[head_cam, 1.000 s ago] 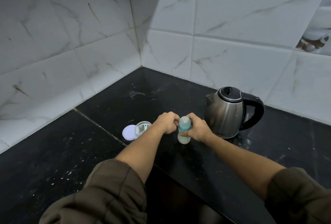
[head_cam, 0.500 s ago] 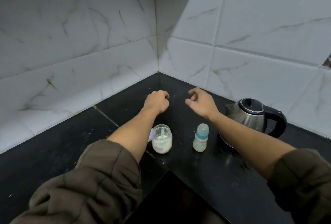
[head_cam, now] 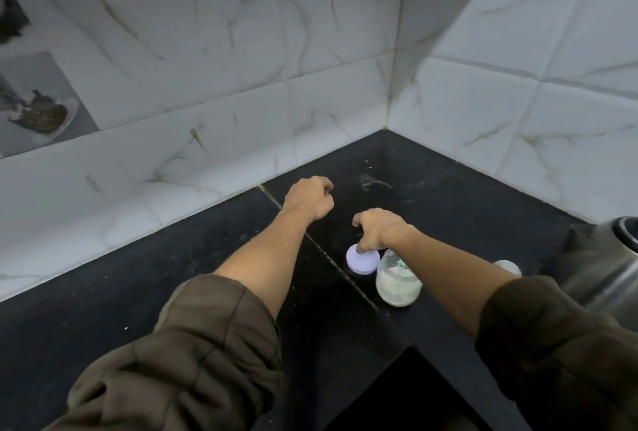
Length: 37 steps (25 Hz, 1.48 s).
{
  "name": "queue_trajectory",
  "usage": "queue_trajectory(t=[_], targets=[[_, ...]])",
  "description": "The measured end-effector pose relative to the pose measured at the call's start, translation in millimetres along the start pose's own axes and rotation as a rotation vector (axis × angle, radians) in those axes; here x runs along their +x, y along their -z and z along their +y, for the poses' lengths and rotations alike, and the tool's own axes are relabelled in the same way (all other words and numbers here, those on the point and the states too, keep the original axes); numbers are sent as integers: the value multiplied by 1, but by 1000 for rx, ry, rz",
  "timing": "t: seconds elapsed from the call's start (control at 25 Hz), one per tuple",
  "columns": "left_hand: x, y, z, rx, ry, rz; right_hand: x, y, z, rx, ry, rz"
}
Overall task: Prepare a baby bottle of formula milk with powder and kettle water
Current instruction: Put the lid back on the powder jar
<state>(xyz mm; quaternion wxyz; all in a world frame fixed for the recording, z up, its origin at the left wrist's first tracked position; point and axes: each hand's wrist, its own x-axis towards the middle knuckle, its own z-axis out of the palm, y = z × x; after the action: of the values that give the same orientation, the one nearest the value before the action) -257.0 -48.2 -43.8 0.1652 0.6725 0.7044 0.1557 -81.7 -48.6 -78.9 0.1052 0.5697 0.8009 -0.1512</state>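
Observation:
A glass jar of white formula powder stands open on the black counter, with a scoop handle inside it. Its round pale lilac lid lies just left of the jar. My right hand reaches over the jar, and its fingertips pinch the lid's far edge. My left hand hovers further back as a loose fist with nothing in it. Only the pale top of the baby bottle shows behind my right forearm. The steel kettle is blurred at the right edge.
White marble-look tiled walls meet in a corner behind the counter. The counter's front edge steps down into a dark gap at the bottom middle. A picture tile sits on the left wall.
Both hands let go of the bottle and rose. The view then swung left. My right hand has since dropped onto the lid beside the jar; my left hand stays fisted.

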Motion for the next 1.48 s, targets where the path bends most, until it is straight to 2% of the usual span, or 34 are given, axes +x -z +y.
queue_trajectory(t=[0.28, 0.48, 0.6, 0.8, 0.92, 1.08, 1.24, 1.36, 1.48], targets=[[21, -21, -25, -23, -5, -72, 34, -25, -14, -164, -55, -225], [28, -28, -26, -34, -13, -104, 39, -36, -15, -205, -74, -204], [26, -26, -20, -45, -30, -105, 33, -16, -8, 15, -112, -22], [8, -31, -1, -62, -76, -130, -4, 20, 17, 494, -207, 475], [-13, -40, 15, -75, -125, -164, -43, 13, 32, 586, -268, 620], [-36, -54, 31, -71, -180, -302, -88, -8, 42, 551, -320, 638], [-67, -72, 40, -158, -163, -449, -118, -35, 37, 488, -254, 547], [-89, -86, 45, -197, -131, -423, -128, -50, 35, 427, -200, 479], [-99, -105, 47, -266, -122, -325, -125, -58, 33, 405, -189, 423]])
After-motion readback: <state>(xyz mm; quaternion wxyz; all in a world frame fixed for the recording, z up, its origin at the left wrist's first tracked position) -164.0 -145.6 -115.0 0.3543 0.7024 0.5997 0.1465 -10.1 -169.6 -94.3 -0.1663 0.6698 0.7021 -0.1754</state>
